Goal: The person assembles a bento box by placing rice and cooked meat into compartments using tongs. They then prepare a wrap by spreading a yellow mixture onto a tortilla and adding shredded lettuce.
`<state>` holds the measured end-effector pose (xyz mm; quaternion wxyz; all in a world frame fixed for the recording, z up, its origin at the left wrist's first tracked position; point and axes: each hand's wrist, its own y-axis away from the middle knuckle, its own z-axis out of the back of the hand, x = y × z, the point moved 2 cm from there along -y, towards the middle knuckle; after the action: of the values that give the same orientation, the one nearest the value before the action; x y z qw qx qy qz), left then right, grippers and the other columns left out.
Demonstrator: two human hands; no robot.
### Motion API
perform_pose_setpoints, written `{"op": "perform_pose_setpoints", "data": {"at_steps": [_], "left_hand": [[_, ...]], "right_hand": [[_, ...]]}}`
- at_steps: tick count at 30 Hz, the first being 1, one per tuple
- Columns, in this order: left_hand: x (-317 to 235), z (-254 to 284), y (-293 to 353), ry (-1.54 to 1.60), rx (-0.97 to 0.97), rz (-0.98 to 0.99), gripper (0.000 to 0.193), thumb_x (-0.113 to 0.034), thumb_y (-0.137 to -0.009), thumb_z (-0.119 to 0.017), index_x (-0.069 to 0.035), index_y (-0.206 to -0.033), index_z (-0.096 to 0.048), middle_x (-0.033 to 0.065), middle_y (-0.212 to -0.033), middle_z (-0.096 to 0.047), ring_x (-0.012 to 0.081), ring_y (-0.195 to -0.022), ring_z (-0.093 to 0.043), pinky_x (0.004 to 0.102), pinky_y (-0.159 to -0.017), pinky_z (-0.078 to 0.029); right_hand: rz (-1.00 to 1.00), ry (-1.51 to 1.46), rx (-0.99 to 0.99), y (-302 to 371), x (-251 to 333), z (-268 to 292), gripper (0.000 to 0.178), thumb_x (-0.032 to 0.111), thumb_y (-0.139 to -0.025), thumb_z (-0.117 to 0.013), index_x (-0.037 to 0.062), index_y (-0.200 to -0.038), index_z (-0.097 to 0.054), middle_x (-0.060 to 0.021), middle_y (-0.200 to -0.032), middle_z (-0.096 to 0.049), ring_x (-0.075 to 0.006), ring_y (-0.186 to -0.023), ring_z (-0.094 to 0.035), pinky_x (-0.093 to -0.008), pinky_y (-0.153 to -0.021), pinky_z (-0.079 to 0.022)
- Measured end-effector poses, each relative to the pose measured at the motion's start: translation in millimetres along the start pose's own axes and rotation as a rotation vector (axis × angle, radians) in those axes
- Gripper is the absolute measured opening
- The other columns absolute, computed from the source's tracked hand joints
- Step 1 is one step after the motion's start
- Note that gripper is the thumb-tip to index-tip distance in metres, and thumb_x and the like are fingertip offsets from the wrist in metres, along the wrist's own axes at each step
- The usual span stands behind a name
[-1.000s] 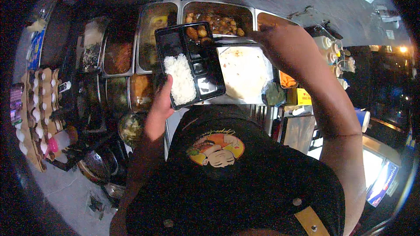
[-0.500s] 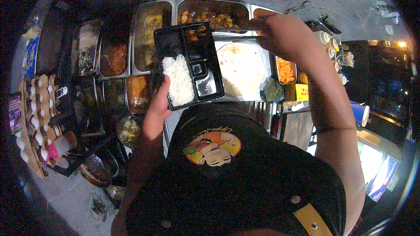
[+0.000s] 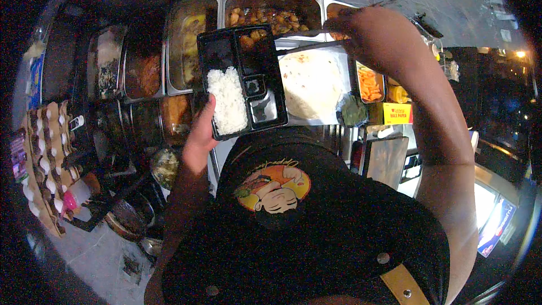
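Note:
My left hand (image 3: 203,130) grips the left edge of a black compartment meal tray (image 3: 261,86), thumb over the rim. White rice (image 3: 227,104) fills part of its long left compartment. Browned food pieces (image 3: 252,37) lie in the upper right compartment; the small square one and the lower right one look bare. My right hand (image 3: 342,24) is closed, over the right end of the far row of pans, beside a pan of browned chunks (image 3: 271,20). A dark slender strip runs from it toward the tray; I cannot make out what it is. Its fingers are in shadow.
A flatbread (image 3: 313,85) lies right of the tray. Beyond it are a container of orange strips (image 3: 370,86) and a yellow box (image 3: 397,114). Several food pans (image 3: 144,70) stand left. Farther left are an egg carton (image 3: 48,164) with eggs and a frying pan (image 3: 129,217).
My right forearm has shifted a little to the right, and the hand is slightly higher. The tray stays in my left hand, almost unmoved. The view has shifted slightly.

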<state>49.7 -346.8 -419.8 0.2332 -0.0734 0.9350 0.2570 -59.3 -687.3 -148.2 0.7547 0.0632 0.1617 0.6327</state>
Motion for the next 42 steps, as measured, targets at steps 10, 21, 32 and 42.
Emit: {"op": "perform_pose_setpoints", "data": {"at_steps": [10, 21, 32, 42], "left_hand": [[-5.2, 8.4, 39.6, -0.155, -0.113, -0.203, 0.073, -0.055, -0.11, -0.055, -0.011, -0.166, -0.04, 0.0099, -0.159, -0.056, 0.0289, -0.142, -0.059, 0.0484, -0.119, -0.048], [16.0, 59.8, 36.8, 0.032, -0.214, -0.167, 0.088, -0.064, -0.104, -0.059, -0.011, -0.168, -0.032, 0.011, -0.168, -0.044, 0.0323, -0.152, -0.047, 0.0555, -0.124, -0.04], [11.1, 41.3, 37.2, 0.033, -0.223, -0.126, 0.089, -0.065, -0.103, -0.06, -0.012, -0.168, -0.032, 0.0107, -0.168, -0.044, 0.0321, -0.152, -0.046, 0.0557, -0.125, -0.039], [9.3, 42.8, 21.8, 0.053, -0.138, -0.16, 0.092, -0.064, -0.1, -0.066, -0.011, -0.167, -0.034, 0.0102, -0.166, -0.046, 0.0317, -0.151, -0.048, 0.0547, -0.124, -0.041]], "right_hand": [[-0.283, -0.318, 0.083, -52.3, -84.5, -146.5, 0.046, 0.026, -0.091, -0.076, 0.0199, -0.137, -0.07, -0.0207, -0.117, -0.077, -0.0426, -0.107, -0.074, -0.0505, -0.092, -0.06], [-0.223, -0.392, 0.094, -135.1, -46.9, -225.6, 0.044, 0.034, -0.093, -0.075, 0.0112, -0.131, -0.073, -0.0244, -0.117, -0.077, -0.0442, -0.108, -0.074, -0.0531, -0.093, -0.06], [-0.221, -0.4, 0.109, -138.0, -54.4, -223.6, 0.047, 0.034, -0.094, -0.076, 0.0147, -0.137, -0.071, -0.0226, -0.116, -0.077, -0.0418, -0.106, -0.075, -0.0507, -0.093, -0.061], [-0.289, -0.449, 0.016, -133.1, -107.5, -278.5, 0.045, 0.033, -0.096, -0.074, 0.0155, -0.137, -0.069, -0.0228, -0.114, -0.078, -0.0421, -0.102, -0.076, -0.0508, -0.091, -0.061]]}}
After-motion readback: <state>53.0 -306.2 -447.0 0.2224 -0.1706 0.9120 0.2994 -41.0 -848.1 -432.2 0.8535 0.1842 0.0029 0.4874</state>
